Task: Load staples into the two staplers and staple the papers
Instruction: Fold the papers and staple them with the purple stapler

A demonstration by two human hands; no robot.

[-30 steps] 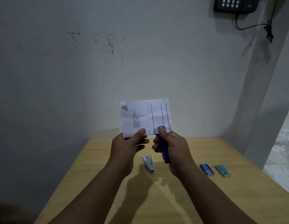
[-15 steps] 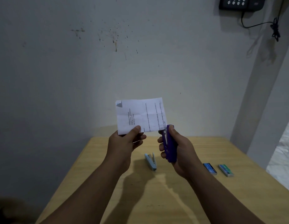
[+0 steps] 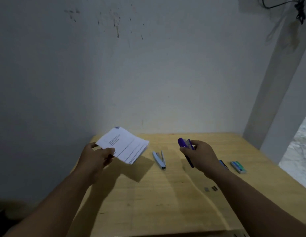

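Two staple boxes are seen on the right of the bench [image 3: 166, 202], but only one is fully shown: the green staple box [image 3: 238, 166] lies clear, while the blue staple box [image 3: 223, 164] is mostly hidden behind the right hand [image 3: 201, 155]. The purple stapler [image 3: 184, 144] is gripped in that hand, fingers [image 3: 193, 144] clamped around its body; its far end is raised above the bench and its near end is covered by the palm. A silvery part is glimpsed at its far end, yet its detail cannot be made out. The folded papers [image 3: 125, 145] are pinched at their left edge by the left hand [image 3: 95, 156], thumb on top, and are held tilted above the far left of the bench; the printed lines are too blurred to be read. The light-blue stapler [image 3: 159, 159] is lying on the bench between the two hands, untouched, its two arms parted. Two small grey pieces [image 3: 211, 189], possibly staple strips, are lying near the right forearm; their kind cannot be told.

The bench is of pale yellow wood and is set against a grey-white wall [image 3: 148, 74] marked with dark specks. A black cable [image 3: 285, 4] is cut off at the top right, and a white pillar [image 3: 282, 93] stands beside it.
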